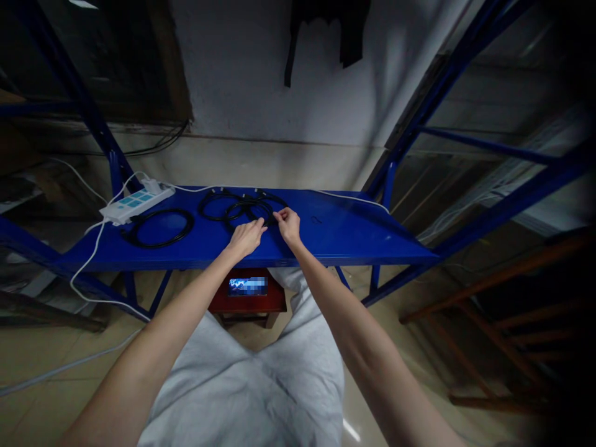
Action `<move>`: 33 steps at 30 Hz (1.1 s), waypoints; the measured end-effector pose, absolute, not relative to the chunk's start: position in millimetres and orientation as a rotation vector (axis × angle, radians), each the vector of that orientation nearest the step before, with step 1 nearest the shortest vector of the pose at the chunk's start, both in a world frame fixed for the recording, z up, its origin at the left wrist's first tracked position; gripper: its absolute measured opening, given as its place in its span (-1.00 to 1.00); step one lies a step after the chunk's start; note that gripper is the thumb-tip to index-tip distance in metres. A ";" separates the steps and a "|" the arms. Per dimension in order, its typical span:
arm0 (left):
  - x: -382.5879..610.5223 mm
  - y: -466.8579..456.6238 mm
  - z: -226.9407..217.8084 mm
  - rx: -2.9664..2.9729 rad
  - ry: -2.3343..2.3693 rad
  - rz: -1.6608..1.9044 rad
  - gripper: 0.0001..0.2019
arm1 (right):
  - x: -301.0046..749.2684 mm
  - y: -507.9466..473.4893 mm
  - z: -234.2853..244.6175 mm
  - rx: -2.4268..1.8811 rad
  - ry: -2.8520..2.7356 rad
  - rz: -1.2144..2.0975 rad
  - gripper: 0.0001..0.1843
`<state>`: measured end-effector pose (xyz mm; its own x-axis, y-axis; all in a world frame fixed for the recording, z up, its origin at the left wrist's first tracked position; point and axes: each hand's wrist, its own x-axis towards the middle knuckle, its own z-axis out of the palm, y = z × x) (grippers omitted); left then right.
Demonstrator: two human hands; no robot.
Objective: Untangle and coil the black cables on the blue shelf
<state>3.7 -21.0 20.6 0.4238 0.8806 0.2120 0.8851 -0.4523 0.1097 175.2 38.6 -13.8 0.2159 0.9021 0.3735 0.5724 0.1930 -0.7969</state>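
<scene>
Several coiled black cables lie on a blue metal shelf (354,239). My left hand (249,238) is at the near edge of the middle black cable (230,214), its fingers closed on that coil. On the coil's right side, my right hand (288,226) is pinched at the cable; the exact spot between its fingertips is too small to make out. Another coiled cable (161,245) lies by itself to the left. A small dark tie-like piece (316,220) rests to the right of my right hand. Metallic plugs show at the far side of the coils.
A white power strip (137,203) with blue sockets sits at the shelf's left, its white cord (95,248) hanging over the edge. Blue posts (421,112) rise at both ends. Below, a lit phone (248,286) lies on a red-brown stool (218,304). A wooden chair-like frame (470,347) stands right.
</scene>
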 end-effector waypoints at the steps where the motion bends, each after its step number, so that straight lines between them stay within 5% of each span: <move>1: 3.9 -22.3 21.8 -2.634 -1.652 -0.357 -0.63 | 174.8 37.3 -13.4 -1.481 -1.470 0.426 -0.74; 18: 5.8 -21.4 25.4 -2.549 -1.744 -0.302 -0.49 | 171.3 33.9 -7.9 -1.522 -1.646 0.477 -0.48; 33: 5.5 -21.6 22.8 -2.555 -1.760 -0.275 -0.45 | 174.4 40.1 -13.7 -1.430 -1.625 0.470 -0.70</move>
